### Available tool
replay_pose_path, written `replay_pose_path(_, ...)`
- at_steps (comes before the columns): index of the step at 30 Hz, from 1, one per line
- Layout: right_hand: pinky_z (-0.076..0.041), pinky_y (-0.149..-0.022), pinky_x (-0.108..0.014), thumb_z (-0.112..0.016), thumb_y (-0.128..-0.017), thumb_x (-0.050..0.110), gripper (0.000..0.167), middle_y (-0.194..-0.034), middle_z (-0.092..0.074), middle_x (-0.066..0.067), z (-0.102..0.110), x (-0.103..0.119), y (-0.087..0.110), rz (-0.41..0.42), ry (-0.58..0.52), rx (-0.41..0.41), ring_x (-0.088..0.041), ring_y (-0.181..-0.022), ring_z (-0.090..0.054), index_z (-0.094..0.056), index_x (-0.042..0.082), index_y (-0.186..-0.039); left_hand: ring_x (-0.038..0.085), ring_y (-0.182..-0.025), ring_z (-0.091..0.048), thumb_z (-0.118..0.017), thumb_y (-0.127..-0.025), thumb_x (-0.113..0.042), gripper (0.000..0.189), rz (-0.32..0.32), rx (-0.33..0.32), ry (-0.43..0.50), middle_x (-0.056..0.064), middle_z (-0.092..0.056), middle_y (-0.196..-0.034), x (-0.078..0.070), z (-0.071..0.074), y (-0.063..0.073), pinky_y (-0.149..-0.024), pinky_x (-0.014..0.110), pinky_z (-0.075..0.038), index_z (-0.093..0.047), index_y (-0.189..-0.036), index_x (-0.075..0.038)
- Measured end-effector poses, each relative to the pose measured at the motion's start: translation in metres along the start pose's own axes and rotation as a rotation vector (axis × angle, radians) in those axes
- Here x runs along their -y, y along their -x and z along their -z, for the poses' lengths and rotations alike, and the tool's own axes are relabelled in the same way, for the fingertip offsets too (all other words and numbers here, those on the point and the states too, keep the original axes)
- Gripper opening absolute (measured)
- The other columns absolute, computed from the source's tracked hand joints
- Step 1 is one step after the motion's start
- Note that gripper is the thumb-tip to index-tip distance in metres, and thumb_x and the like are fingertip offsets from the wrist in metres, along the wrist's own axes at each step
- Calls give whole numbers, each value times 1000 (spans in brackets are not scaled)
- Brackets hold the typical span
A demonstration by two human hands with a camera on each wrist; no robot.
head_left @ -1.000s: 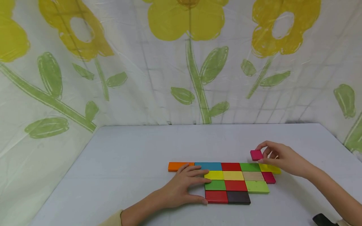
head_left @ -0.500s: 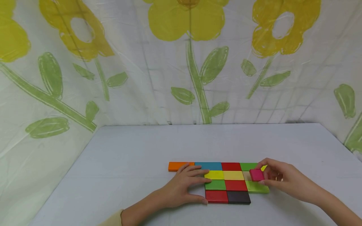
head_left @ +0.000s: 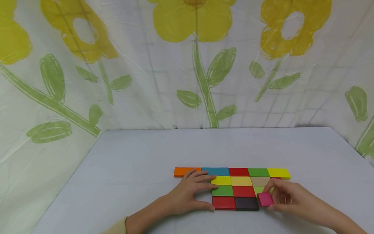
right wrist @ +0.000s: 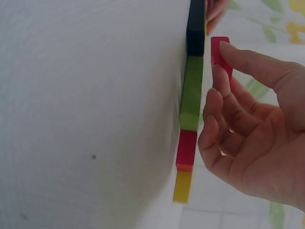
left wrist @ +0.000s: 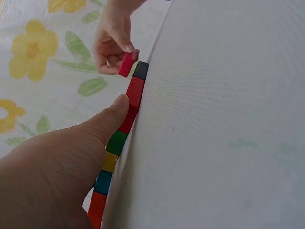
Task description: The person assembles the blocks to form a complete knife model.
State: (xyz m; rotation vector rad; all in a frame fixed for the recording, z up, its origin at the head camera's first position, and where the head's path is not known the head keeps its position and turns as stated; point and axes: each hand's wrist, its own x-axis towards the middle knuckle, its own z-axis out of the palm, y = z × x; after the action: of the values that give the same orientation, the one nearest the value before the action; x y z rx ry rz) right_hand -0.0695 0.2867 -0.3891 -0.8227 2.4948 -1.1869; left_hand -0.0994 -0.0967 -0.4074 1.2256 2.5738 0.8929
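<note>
A small pink block is pinched between the thumb and fingers of my right hand, just right of the dark block in the front row. In the right wrist view the pinched pink block is held off the table, beside the row. My left hand lies spread along the left side of the flat coloured blocks. Its fingers touch the yellow block and green block, and its thumb is at the red block. The right hand partly hides a lime block.
The back row runs from an orange block through blue, red and green to a yellow block. Beneath everything is a white table. A flower-printed curtain hangs behind and at the sides.
My right hand has brought the pink block toward the front, from above the back row to beside the dark block. The left hand and laid blocks have stayed put.
</note>
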Motion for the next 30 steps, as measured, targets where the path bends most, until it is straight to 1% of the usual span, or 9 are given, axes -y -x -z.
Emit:
replay_pose_path(2,-42,-54,-24,-82,-90,8,30,-79,-58,14,-1,-1,0,-9,-14,18,-9,-70,-55,-61,15,-110,18,-153,-37,-80,-92,-48,58,0,-1,-2,-13,-49,-161,0,0,0,-127,62,-19,-66,-145,-30)
replay_pose_path(5,-42,-55,-24,-83,-90,11,30,-79,-57,14,-2,-1,0,-58,-26,42,-8,-69,-55,-60,15,-110,18,-154,-37,-80,-92,-48,58,0,0,2,-13,-49,-161,0,0,0,-128,62,-19,-66,-145,-30)
replay_pose_path(7,-42,-55,-24,-83,-90,13,30,-79,-57,14,-3,-2,0,-65,-28,49,-8,-69,-55,-60,14,-109,18,-154,-37,-80,-93,-48,57,0,1,7,-14,-49,-161,0,0,0,-128,62,-19,-66,-145,-30)
replay_pose_path(14,-43,-53,-22,-85,-90,16,33,-79,-59,17,-7,-10,0,-5,0,33,-5,-64,-53,-59,14,-110,19,-154,-37,-80,-92,-47,57,-2,-1,8,-13,-50,-161,0,0,0,-128,62,-19,-66,-145,-29)
replay_pose_path(16,-42,-52,-23,-86,-89,15,33,-79,-60,17,-8,-15,0,-4,5,33,-6,-63,-53,-60,14,-110,18,-154,-37,-80,-92,-48,57,0,1,8,-13,-49,-161,0,0,0,-128,62,-18,-66,-145,-29)
replay_pose_path(20,-44,-52,-21,-87,-87,19,35,-78,-61,16,-11,-23,0,-28,34,19,-4,-62,-53,-61,19,-111,18,-154,-37,-80,-93,-48,57,5,7,12,-14,-49,-161,1,-1,0,-128,62,-18,-66,-145,-30)
replay_pose_path(23,-43,-52,-20,-88,-87,17,36,-78,-60,17,-11,-21,0,-48,45,25,-2,-62,-52,-61,18,-111,18,-154,-37,-80,-92,-48,57,3,3,4,-13,-49,-161,1,-1,0,-128,62,-19,-66,-145,-30)
replay_pose_path(25,-40,-51,-22,-86,-88,13,35,-79,-59,16,-10,-17,0,-49,34,40,-4,-61,-50,-60,14,-111,18,-153,-38,-80,-92,-48,57,0,0,-2,-13,-50,-160,1,-1,0,-127,62,-19,-66,-145,-30)
replay_pose_path(30,-39,-50,-21,-86,-88,13,34,-78,-60,17,-11,-12,0,-33,47,22,-2,-59,-49,-59,17,-109,19,-153,-38,-80,-92,-48,57,-3,-4,-5,-12,-50,-161,1,-1,0,-127,62,-19,-66,-145,-30)
